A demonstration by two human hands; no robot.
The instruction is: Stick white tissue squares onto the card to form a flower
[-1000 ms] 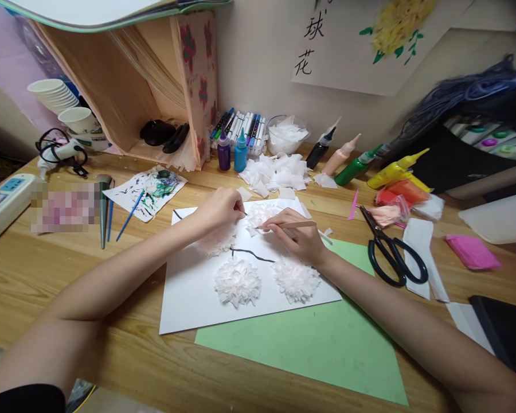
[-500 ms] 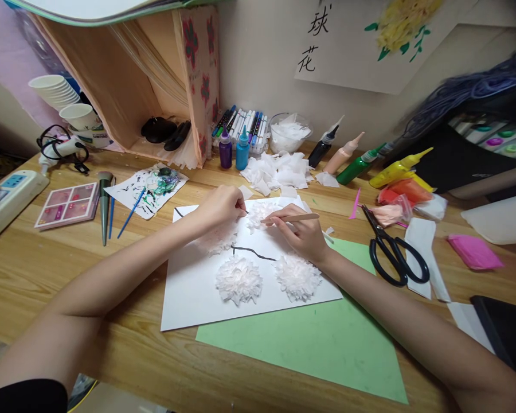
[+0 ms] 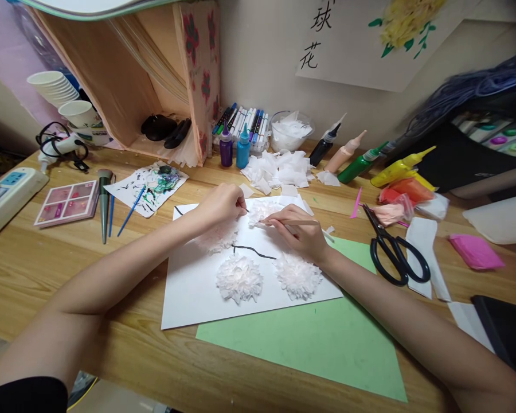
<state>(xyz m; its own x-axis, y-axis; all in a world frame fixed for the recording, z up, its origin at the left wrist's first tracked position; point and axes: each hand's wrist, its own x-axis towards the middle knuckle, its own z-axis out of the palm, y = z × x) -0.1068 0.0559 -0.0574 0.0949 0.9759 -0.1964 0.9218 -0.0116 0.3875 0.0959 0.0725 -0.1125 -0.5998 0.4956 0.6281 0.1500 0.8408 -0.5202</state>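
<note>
My right hand (image 3: 300, 232) grips a thin wooden stick (image 3: 303, 222) like a pen, its tip at the edge of the upper white paper flower (image 3: 260, 213). My left hand (image 3: 226, 203) is closed in a pinch just left of that flower; what lies between its fingertips is too small to make out. Partly under my left hand and wrist sits another fluffy, pinkish-white flower (image 3: 217, 238). Two more ruffled flowers, a lower left one (image 3: 239, 279) and a lower right one (image 3: 298, 277), rest on the white sheet (image 3: 184, 298), near a black drawn line (image 3: 253, 250).
Beneath the white sheet lies green paper (image 3: 309, 350). White tissue squares (image 3: 277, 171) are heaped behind my hands, near a bowl (image 3: 290, 132) and paint bottles (image 3: 359, 166). Black-handled scissors (image 3: 395, 252) lie right; brushes (image 3: 104, 201) and a paint-smeared paper (image 3: 148, 186) lie left.
The back end of the wooden stick has dipped slightly in my right hand. Both hands stay in nearly the same place; the view has shifted a little.
</note>
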